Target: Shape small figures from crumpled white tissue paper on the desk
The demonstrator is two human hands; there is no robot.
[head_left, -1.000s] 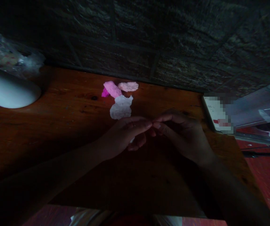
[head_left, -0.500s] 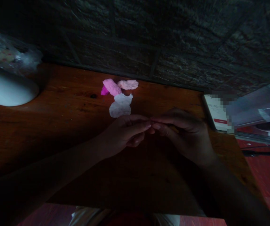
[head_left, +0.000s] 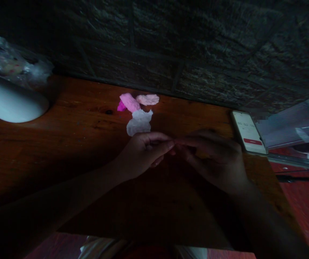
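The left hand [head_left: 146,154] and right hand [head_left: 216,158] are together over the wooden worktop [head_left: 63,144], right of its middle, with thumbs and forefingers meeting at the tips. Shadow obscures the contact point; whether a small item is pinched there cannot be determined. A thin, ragged-edged white clay-like sheet [head_left: 139,121] lies directly beyond the left hand, between it and the worktop's far edge; its nearest part adjoins the hand's outline in this view. Beyond the sheet, touching its upper border, is a pink clay-like lump [head_left: 130,102]. A magenta piece [head_left: 121,106] sits against the lump's left side, and a pale pink piece [head_left: 148,99] against its right, near the far edge. A smartphone [head_left: 247,131] lies screen up by the right edge, displaying digits above a red button. Toward the left edge rests a white rounded object [head_left: 14,102], with clear plastic wrapping [head_left: 18,66] behind it. A dark stone-textured wall [head_left: 154,36] borders the far edge.
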